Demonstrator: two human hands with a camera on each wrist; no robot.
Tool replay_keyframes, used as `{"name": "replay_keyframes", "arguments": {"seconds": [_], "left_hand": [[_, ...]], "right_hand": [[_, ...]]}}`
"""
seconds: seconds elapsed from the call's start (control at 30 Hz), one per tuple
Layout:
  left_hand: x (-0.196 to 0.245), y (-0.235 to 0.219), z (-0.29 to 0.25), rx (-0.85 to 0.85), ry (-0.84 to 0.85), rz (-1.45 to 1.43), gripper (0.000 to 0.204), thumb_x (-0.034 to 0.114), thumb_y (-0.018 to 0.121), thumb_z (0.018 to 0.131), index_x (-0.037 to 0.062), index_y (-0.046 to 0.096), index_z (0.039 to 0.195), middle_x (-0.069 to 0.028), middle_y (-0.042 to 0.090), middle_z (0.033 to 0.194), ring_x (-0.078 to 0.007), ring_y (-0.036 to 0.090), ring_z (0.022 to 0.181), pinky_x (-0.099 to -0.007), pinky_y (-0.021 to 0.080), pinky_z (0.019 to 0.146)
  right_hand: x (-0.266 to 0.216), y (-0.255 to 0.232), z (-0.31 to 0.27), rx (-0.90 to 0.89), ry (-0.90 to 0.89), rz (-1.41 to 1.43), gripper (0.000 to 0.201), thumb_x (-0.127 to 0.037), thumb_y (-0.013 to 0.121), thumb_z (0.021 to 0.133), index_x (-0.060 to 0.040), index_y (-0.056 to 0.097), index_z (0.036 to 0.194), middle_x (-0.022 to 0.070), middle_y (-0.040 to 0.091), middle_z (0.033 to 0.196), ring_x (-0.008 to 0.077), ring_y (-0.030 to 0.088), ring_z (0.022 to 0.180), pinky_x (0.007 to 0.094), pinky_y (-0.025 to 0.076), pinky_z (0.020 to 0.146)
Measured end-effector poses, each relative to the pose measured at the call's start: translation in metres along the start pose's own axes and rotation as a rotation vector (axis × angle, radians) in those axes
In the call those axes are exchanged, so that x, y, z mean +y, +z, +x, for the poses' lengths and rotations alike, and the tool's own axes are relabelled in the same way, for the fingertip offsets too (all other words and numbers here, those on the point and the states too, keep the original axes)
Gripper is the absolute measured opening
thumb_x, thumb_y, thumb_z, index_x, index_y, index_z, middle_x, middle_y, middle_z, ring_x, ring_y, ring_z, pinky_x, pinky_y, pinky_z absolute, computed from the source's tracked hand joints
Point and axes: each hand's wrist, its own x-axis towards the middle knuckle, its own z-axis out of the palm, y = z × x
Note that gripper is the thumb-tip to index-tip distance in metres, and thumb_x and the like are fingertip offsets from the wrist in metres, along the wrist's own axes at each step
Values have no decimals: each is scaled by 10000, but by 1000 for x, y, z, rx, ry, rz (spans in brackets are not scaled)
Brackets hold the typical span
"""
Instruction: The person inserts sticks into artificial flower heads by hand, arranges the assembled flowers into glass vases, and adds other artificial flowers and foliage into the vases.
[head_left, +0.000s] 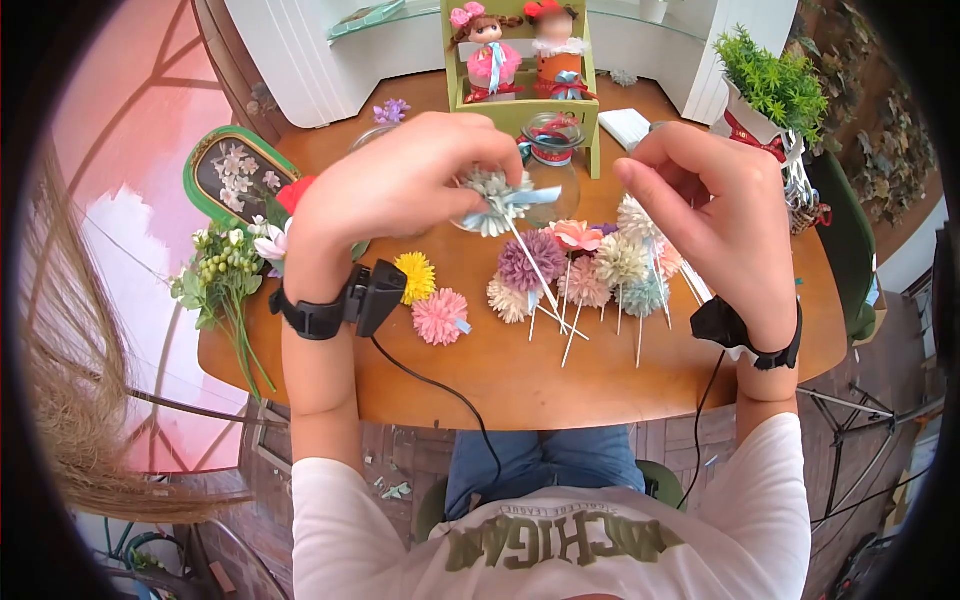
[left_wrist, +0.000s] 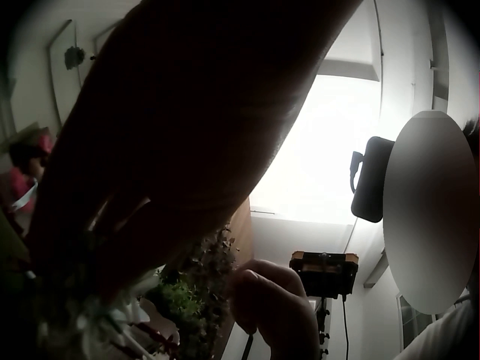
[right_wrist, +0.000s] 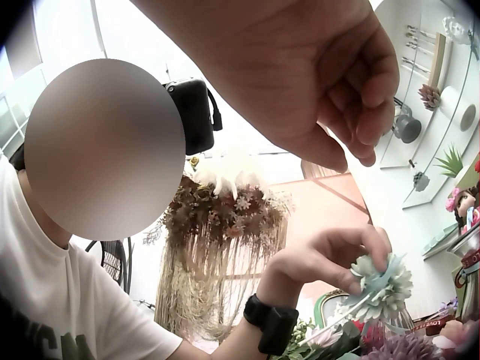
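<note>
My left hand (head_left: pixel 415 185) pinches a pale blue-green artificial flower (right_wrist: pixel 386 289) by its head. A light blue ribbon strip (head_left: pixel 537 196) lies against the bloom, and the flower's thin white stem (head_left: pixel 537 268) slants down over the table. To the right, my right hand (head_left: pixel 715 195) is raised with loosely bent fingers, thumb apart from them and nothing visible between; the right wrist view shows the same. Below the hands lies a cluster of artificial flowers on white stems, among them a purple one (head_left: pixel 528 262) and a peach one (head_left: pixel 577 236).
A yellow flower (head_left: pixel 414 278) and a pink flower (head_left: pixel 440 318) lie left of the cluster. Leafy sprigs (head_left: pixel 222 275) and a green oval frame (head_left: pixel 195 165) are farther left. Behind stand a glass jar (head_left: pixel 553 130), a green stand (head_left: pixel 525 118) with two dolls, and a potted plant (head_left: pixel 770 85).
</note>
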Motion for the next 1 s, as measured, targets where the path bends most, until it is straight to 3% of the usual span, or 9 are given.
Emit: {"name": "replay_keyframes", "arguments": {"seconds": [0.13, 0.2, 0.23, 0.3, 0.5, 0.63, 0.77, 0.83, 1.0], "left_hand": [[8, -4, -10, -62, -200, 108, 317, 15, 739, 739, 2, 623, 1034, -134, 640, 880, -301, 640, 803, -380, 514, 718], [3, 5, -8, -116, -222, 172, 286, 12, 719, 745, -5, 613, 1010, -144, 645, 869, -317, 640, 809, -391, 513, 720], [1, 11, -6, -165, -240, 236, 255, 9, 700, 750, -12, 604, 985, -154, 651, 859, -334, 640, 814, -401, 513, 723], [-8, 22, 3, -208, -251, 235, 223, 6, 662, 751, -20, 595, 962, -172, 657, 874, -358, 640, 832, -419, 511, 731], [-16, 47, 23, -400, -237, 184, 300, 33, 659, 761, -14, 642, 1056, -164, 689, 921, -350, 672, 910, -415, 532, 795], [-11, 35, 17, -356, -305, 155, 337, 121, 684, 824, 1, 653, 1137, -165, 712, 958, -342, 684, 921, -405, 537, 813], [-17, 14, 8, -207, -338, 156, 363, 231, 703, 891, 19, 653, 1181, -181, 728, 1001, -342, 691, 892, -408, 533, 802], [-18, 6, 1, -39, -222, 233, 353, 226, 690, 904, 20, 652, 1188, -190, 719, 978, -332, 687, 867, -403, 530, 777], [-7, -1, -6, 51, -250, 247, 334, 257, 694, 910, 12, 667, 1137, -186, 704, 876, -306, 661, 779, -401, 511, 713]], "right_hand": [[-1, 0, -1, -4, 14, -3, 156, -175, 766, 853, -51, 679, 814, 66, 590, 592, 202, 594, 526, 342, 437, 502], [0, -1, -1, -47, -38, -48, 118, -100, 742, 893, -3, 685, 858, 26, 600, 620, 74, 536, 536, 236, 416, 511], [0, 0, -1, -49, -36, -45, 118, -100, 742, 893, -3, 685, 858, 26, 600, 620, 74, 536, 536, 236, 416, 511], [-1, 3, -1, -13, -11, -39, 177, -189, 772, 845, -52, 668, 802, 68, 586, 598, 207, 590, 534, 343, 429, 501], [-2, 1, -1, -30, 7, -34, 177, -184, 775, 841, -56, 662, 795, 66, 585, 602, 206, 594, 542, 339, 430, 503], [-6, 2, -3, -81, -19, -23, 163, -172, 778, 831, -63, 658, 808, 65, 597, 624, 211, 597, 545, 337, 435, 506], [-18, 14, -11, -163, -177, 35, 151, -151, 776, 816, -75, 649, 847, 60, 620, 683, 231, 631, 581, 361, 484, 532], [-28, 26, -16, -247, -315, 83, 151, -142, 763, 822, -81, 635, 876, 63, 600, 717, 250, 637, 625, 385, 499, 547], [-51, 67, -26, -469, -540, 90, 143, -115, 677, 813, -52, 589, 907, 84, 583, 828, 260, 659, 789, 378, 529, 636]]}}
